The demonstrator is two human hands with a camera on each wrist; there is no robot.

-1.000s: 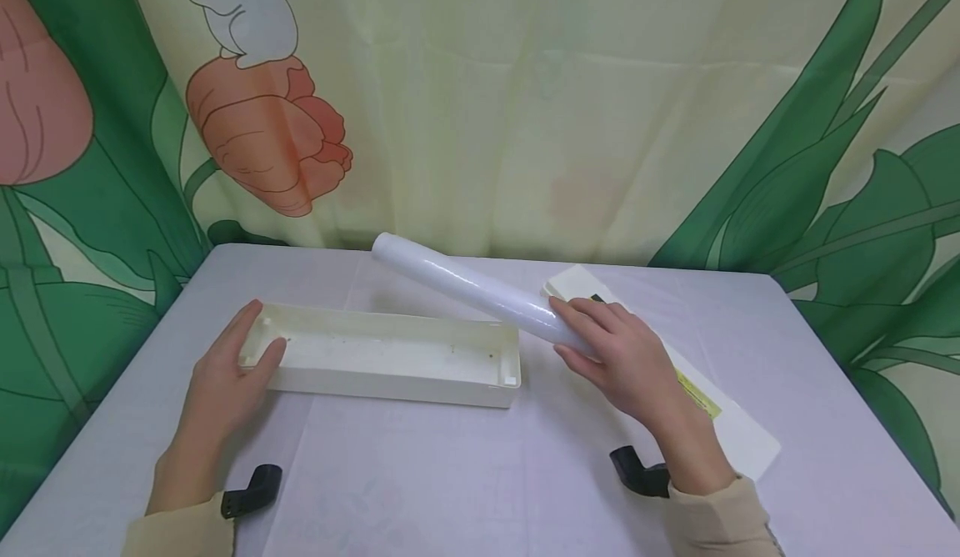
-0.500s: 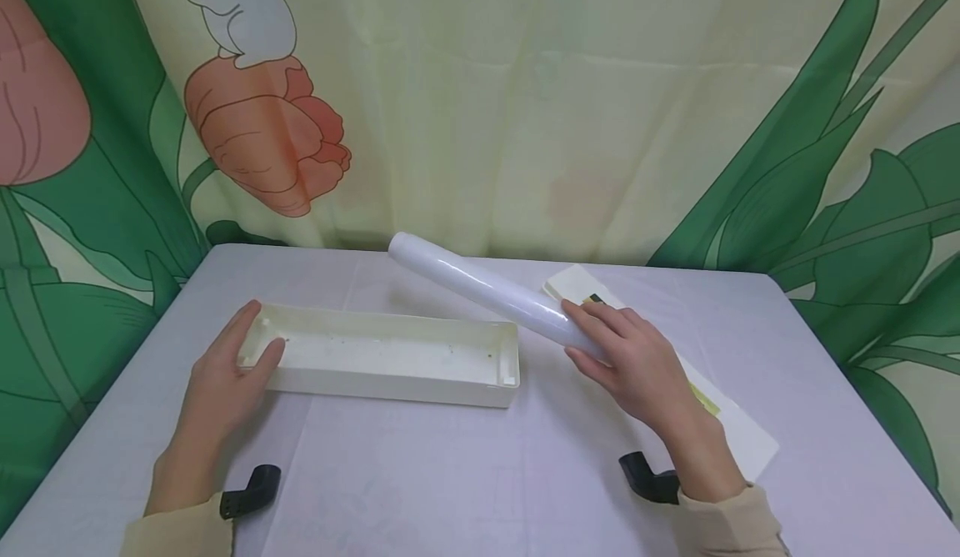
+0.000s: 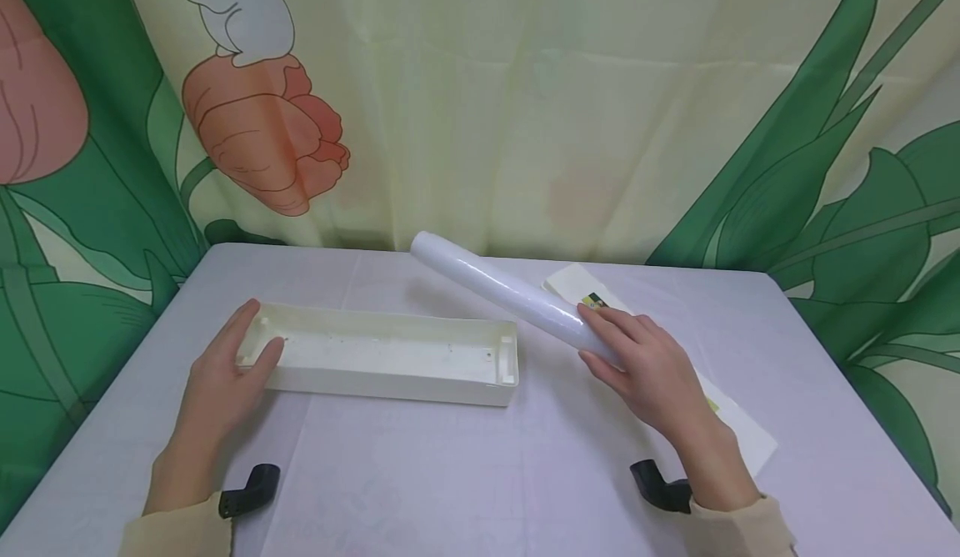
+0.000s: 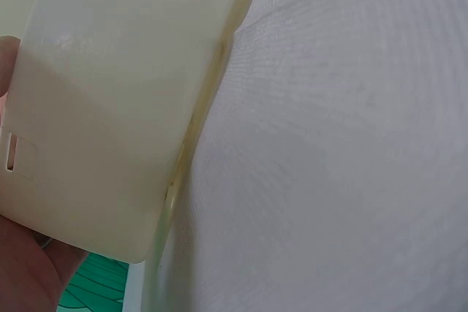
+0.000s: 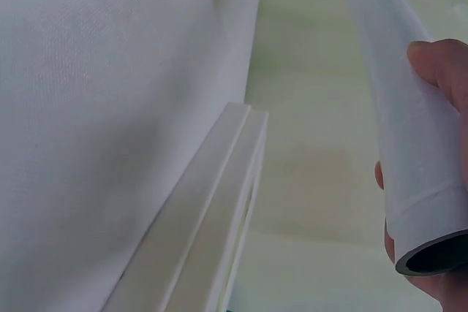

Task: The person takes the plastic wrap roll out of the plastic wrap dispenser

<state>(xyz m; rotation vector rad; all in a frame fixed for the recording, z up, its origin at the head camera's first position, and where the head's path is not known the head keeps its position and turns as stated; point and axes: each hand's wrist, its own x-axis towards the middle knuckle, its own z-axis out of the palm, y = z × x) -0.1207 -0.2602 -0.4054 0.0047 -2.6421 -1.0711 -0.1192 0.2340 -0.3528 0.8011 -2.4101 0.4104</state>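
Observation:
My right hand [image 3: 652, 373] grips a roll of clear-white plastic film [image 3: 506, 286] near its lower right end. The roll slants up to the left, raised over the table, and its dark hollow core shows in the right wrist view. A long, shallow cream plastic box [image 3: 397, 383] stands with its top uncovered at the left middle, only small specks inside. My left hand [image 3: 221, 382] holds this box by its left end, thumb at the near wall and fingers round the end; the left wrist view shows a slot in the box wall [image 4: 110, 122].
A long white lid-like piece [image 3: 742, 428] with a yellow-green label lies slanted beneath my right hand, partly hidden by it. The table [image 3: 405, 482] has a white cloth. A printed curtain [image 3: 487, 107] stands right behind its far edge.
My right hand has moved right and slightly toward me with the film roll, drawing it away from above the box. The left hand and the box have stayed in place.

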